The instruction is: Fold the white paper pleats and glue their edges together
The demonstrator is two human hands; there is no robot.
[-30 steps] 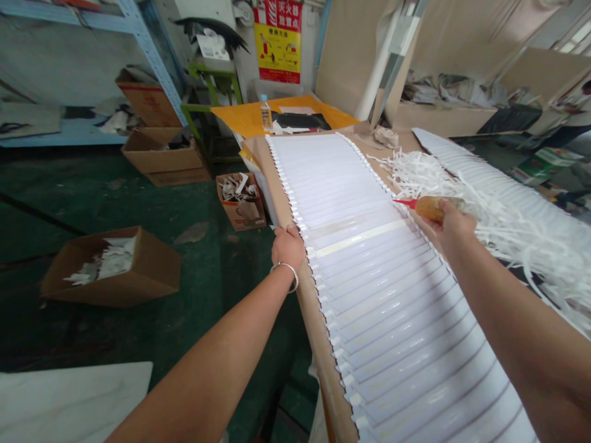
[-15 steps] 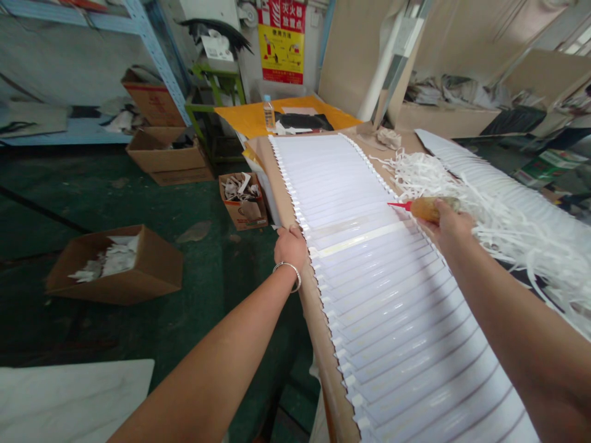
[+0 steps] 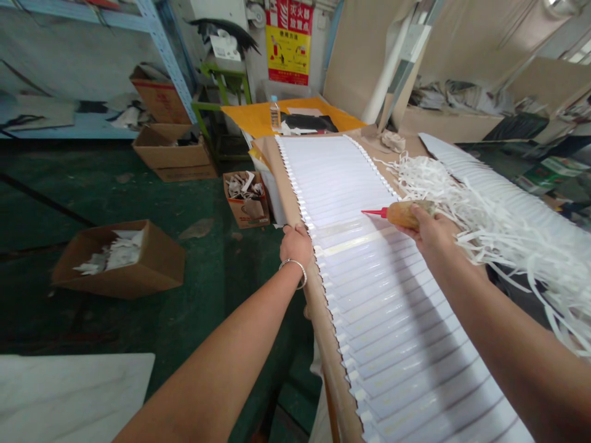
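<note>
My right hand is wrapped round a squeeze glue bottle with an amber body and a red pointed nozzle. The nozzle points left, over a long row of overlapping white paper sheets laid out down the table. Shiny wet-looking bands show across the sheets below the nozzle. My left hand, with a bangle at its wrist, is closed at the left edge of the sheets and table. Its fingertips are partly hidden, so what they grip cannot be made out.
White paper strips lie heaped at the right, beside another row of sheets. A bottle stands on orange material at the far end. Cardboard boxes with scraps stand on the green floor at left.
My right hand has carried the glue bottle leftward, so the nozzle is further in over the sheets. My left hand stays at the table edge. The view has shifted slightly.
</note>
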